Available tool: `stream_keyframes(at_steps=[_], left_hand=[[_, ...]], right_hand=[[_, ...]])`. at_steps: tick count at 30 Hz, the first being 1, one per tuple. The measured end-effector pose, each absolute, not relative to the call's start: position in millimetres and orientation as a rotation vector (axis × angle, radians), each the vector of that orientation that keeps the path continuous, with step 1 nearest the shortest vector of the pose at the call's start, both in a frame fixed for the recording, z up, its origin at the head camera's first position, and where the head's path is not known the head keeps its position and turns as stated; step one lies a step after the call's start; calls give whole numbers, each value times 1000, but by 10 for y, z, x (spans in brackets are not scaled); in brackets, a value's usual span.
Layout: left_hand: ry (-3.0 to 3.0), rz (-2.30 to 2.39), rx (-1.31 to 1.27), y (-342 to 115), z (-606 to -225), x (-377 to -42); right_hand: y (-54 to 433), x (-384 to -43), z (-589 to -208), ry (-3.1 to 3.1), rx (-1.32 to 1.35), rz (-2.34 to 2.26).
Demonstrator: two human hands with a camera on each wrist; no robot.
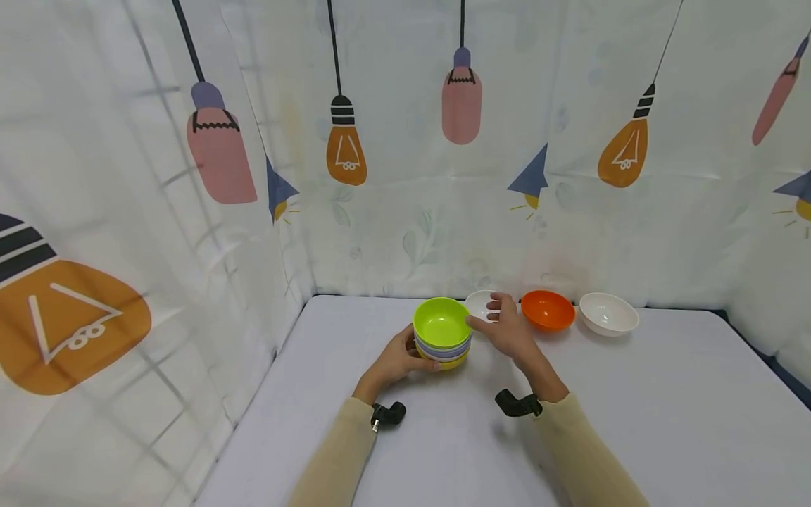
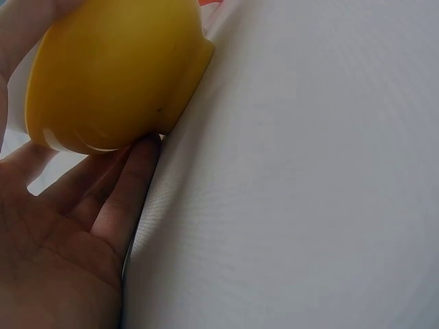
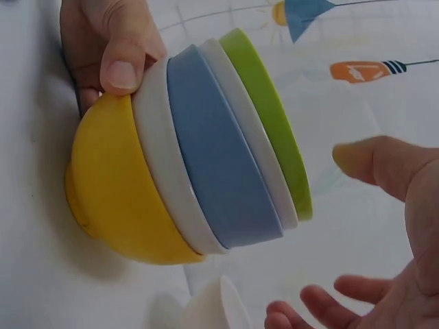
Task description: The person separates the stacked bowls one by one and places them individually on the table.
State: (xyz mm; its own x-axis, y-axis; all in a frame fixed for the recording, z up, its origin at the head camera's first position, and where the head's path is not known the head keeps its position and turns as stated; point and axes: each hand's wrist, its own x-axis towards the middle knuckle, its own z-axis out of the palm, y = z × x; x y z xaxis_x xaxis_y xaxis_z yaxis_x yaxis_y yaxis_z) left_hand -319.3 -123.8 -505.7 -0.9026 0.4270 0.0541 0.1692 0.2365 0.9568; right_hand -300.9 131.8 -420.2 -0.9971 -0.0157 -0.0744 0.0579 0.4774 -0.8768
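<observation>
My left hand point(image 1: 394, 360) grips a stack of nested bowls by its left side, with the thumb at the front and the fingers around the back. A green bowl point(image 1: 441, 322) tops the stack. Below it in the right wrist view come a white bowl, a blue bowl point(image 3: 219, 151), another white bowl point(image 3: 161, 137) and a yellow bowl point(image 3: 113, 181) at the bottom. The yellow bowl's foot is close over the tablecloth in the left wrist view. Just right of the green rim, my right hand point(image 1: 510, 332) holds nothing, its thumb and fingers spread apart.
Behind my right hand stands a white bowl point(image 1: 479, 304), partly hidden. Farther right along the back edge are an orange bowl point(image 1: 548, 310) and another white bowl point(image 1: 609, 315). A white cloth point(image 1: 456, 451) covers the table. Printed curtains point(image 1: 393, 232) hang at the back and left.
</observation>
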Motion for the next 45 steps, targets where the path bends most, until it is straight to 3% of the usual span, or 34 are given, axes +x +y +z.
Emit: stream_keyframes(at_steps=[5,10,45], left_hand=[[2295,1722,570,-1238,-5048,-3194],[2308,1706,557,-1239,-5049,-3196],[2308,1712,576,-1241,-5084,-3208]], right_hand=[[1274,-2963,-4239,2543,-279,-1527],[1221,-2958,-4333,2514,-427,-1524],[980,-3007,-4607,2648,-542,-1753]])
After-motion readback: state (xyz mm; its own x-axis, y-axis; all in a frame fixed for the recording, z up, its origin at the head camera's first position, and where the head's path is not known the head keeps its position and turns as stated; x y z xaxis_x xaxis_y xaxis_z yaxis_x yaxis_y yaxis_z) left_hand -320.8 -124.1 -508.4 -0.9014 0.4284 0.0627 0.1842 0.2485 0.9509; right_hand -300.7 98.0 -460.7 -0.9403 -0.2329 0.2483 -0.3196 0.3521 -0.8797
